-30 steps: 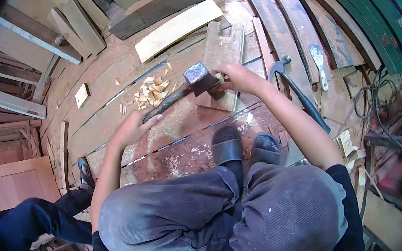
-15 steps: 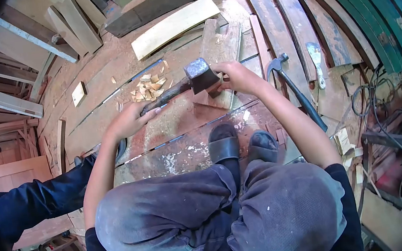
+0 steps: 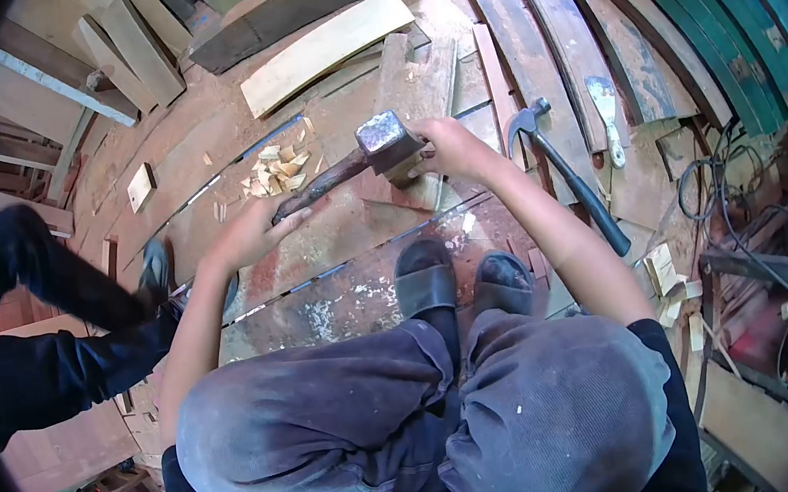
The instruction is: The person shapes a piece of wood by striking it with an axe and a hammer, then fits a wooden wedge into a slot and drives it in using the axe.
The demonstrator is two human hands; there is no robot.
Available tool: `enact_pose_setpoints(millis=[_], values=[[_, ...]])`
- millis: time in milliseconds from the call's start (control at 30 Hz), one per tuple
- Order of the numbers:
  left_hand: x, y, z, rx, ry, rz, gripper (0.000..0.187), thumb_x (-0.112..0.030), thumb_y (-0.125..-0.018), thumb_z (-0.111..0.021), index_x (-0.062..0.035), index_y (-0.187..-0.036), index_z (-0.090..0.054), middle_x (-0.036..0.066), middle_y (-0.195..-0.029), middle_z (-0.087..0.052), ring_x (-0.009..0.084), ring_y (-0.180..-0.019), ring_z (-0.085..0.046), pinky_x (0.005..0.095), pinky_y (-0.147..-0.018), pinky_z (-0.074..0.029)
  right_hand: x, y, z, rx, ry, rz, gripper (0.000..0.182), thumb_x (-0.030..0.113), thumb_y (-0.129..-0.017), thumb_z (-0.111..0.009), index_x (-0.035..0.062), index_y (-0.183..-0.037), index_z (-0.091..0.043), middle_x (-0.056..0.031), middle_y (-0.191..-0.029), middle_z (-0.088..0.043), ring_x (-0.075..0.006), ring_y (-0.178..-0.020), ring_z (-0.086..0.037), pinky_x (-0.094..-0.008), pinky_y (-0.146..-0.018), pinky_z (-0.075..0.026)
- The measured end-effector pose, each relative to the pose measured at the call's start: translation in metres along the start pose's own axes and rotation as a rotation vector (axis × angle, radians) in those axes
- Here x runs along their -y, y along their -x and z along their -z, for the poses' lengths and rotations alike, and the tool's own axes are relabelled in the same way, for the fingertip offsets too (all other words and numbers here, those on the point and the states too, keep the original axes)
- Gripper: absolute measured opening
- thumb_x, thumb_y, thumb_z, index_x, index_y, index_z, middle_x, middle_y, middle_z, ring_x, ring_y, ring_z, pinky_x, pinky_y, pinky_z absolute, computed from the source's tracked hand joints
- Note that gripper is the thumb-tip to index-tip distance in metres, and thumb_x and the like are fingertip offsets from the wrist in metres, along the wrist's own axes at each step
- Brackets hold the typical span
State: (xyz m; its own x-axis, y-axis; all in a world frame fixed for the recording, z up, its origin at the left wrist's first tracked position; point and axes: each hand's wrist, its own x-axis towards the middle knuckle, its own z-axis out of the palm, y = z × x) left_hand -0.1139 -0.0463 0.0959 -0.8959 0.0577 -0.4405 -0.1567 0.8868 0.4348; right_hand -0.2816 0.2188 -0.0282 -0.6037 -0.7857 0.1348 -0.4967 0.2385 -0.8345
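Observation:
My left hand (image 3: 255,234) is wrapped around the dark wooden handle of a hatchet (image 3: 383,137). The hatchet lies across in front of me, its worn metal head to the right. Close against that head, my right hand (image 3: 453,150) is closed with thumb and fingers on a small wooden block (image 3: 403,175). The head covers much of the block, so its full shape is hidden. Beneath them lies a flat board (image 3: 403,196). Pale wood chips (image 3: 276,170) are heaped beyond my left hand.
A claw hammer (image 3: 567,171) and a scraper (image 3: 606,117) lie to the right, near long planks. A pale curved board (image 3: 326,53) lies ahead. Another person's legs (image 3: 44,279) extend in from the left. Cables (image 3: 727,195) hang at the right.
The hatchet head has turned slightly and hides more of its blade, while both hands keep their grips. Another leg of the person at left has come into view. The whole view has shifted slightly.

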Motion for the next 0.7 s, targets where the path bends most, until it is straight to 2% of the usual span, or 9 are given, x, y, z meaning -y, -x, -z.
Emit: enact_pose_setpoints(millis=[233, 367, 400, 433, 467, 500, 633, 667, 700], values=[[-0.006, 0.001, 0.009, 0.023, -0.045, 0.045, 0.039, -0.038, -0.094, -0.058, -0.0023, -0.11, -0.062, 0.022, -0.085, -0.063, 0.0334, -0.079, -0.063, 0.041, -0.075, -0.047, 0.002, -0.002, 0.0, 0.026, 0.041, 0.003, 0.046, 0.003, -0.065, -0.08, 0.0033, -0.108, -0.065, -0.0153, -0.102, -0.069, -0.0288, -0.096, -0.067, -0.0372, -0.084, -0.053], [0.021, 0.001, 0.0, -0.05, -0.004, -0.105, 0.037, -0.027, -0.093, -0.057, 0.0026, -0.115, -0.06, 0.022, -0.096, -0.066, 0.034, -0.089, -0.063, 0.0373, -0.083, -0.047, 0.0, -0.005, -0.005, 0.118, -0.027, -0.002, 0.039, 0.009, -0.07, -0.077, 0.0071, -0.108, -0.067, -0.0151, -0.099, -0.069, -0.03, -0.092, -0.067, -0.0374, -0.082, -0.053], [-0.004, 0.002, 0.004, -0.006, -0.051, 0.062, 0.036, -0.026, -0.093, -0.057, 0.0038, -0.114, -0.061, 0.021, -0.097, -0.068, 0.0297, -0.089, -0.065, 0.0366, -0.083, -0.048, -0.025, 0.006, -0.022, -0.094, 0.098, 0.13, 0.046, 0.011, -0.068, -0.078, 0.0036, -0.11, -0.064, -0.0175, -0.102, -0.067, -0.0327, -0.096, -0.064, -0.0395, -0.086, -0.051], [0.019, 0.001, -0.01, -0.136, 0.016, -0.181, 0.035, -0.027, -0.094, -0.056, 0.0036, -0.11, -0.063, 0.019, -0.093, -0.068, 0.0253, -0.083, -0.063, 0.0364, -0.078, -0.048, -0.041, 0.015, -0.029, -0.101, 0.089, 0.088, 0.056, 0.014, -0.066, -0.08, 0.0004, -0.116, -0.058, -0.0197, -0.108, -0.062, -0.0358, -0.103, -0.059, -0.0405, -0.09, -0.048], [0.012, 0.004, -0.014, -0.146, 0.097, -0.085, 0.034, -0.027, -0.095, -0.055, 0.0043, -0.105, -0.064, 0.014, -0.082, -0.065, 0.0201, -0.073, -0.059, 0.0368, -0.07, -0.046, -0.023, 0.042, -0.01, -0.225, 0.123, 0.218, 0.062, 0.017, -0.066, -0.081, -0.0007, -0.118, -0.053, -0.0201, -0.111, -0.058, -0.0373, -0.105, -0.056, -0.0407, -0.092, -0.046], [0.012, 0.003, -0.013, -0.053, 0.106, 0.062, 0.032, -0.026, -0.096, -0.055, 0.0053, -0.101, -0.062, 0.011, -0.073, -0.059, 0.0178, -0.067, -0.052, 0.0364, -0.063, -0.043, -0.014, 0.068, 0.006, -0.236, 0.154, 0.103, 0.061, 0.02, -0.07, -0.079, 0.0018, -0.12, -0.051, -0.0202, -0.115, -0.055, -0.0378, -0.107, -0.055, -0.041, -0.092, -0.046], [0.027, 0.004, -0.029, -0.204, 0.019, 0.003, 0.028, -0.021, -0.097, -0.054, 0.0073, -0.095, -0.058, 0.007, -0.063, -0.044, 0.0144, -0.06, -0.042, 0.0326, -0.058, -0.038, 0.015, 0.218, 0.086, -0.512, 0.319, -0.128, 0.033, 0.019, -0.079, -0.072, 0.0065, -0.108, -0.062, -0.0131, -0.099, -0.063, -0.0308, -0.094, -0.061, -0.0379, -0.083, -0.05], [0.054, 0.0, -0.035, -0.241, 0.034, -0.052, 0.028, -0.02, -0.097, -0.054, 0.0073, -0.095, -0.057, 0.006, -0.062, -0.043, 0.014, -0.06, -0.042, 0.0325, -0.057, -0.038, 0.029, 0.264, 0.109, -0.623, 0.436, -0.118, 0.028, 0.011, -0.075, -0.07, 0.0056, -0.101, -0.065, -0.0117, -0.096, -0.066, -0.0302, -0.094, -0.063, -0.0392, -0.083, -0.051], [0.065, -0.006, -0.04, -0.281, 0.05, -0.108, 0.028, -0.02, -0.097, -0.054, 0.0074, -0.094, -0.057, 0.006, -0.062, -0.041, 0.0136, -0.059, -0.041, 0.0323, -0.057, -0.038, 0.043, 0.312, 0.128, -0.743, 0.497, -0.295, 0.02, 0.009, -0.074, -0.07, 0.0053, -0.094, -0.067, -0.0123, -0.094, -0.067, -0.0284, -0.089, -0.065, -0.0375, -0.079, -0.052]])
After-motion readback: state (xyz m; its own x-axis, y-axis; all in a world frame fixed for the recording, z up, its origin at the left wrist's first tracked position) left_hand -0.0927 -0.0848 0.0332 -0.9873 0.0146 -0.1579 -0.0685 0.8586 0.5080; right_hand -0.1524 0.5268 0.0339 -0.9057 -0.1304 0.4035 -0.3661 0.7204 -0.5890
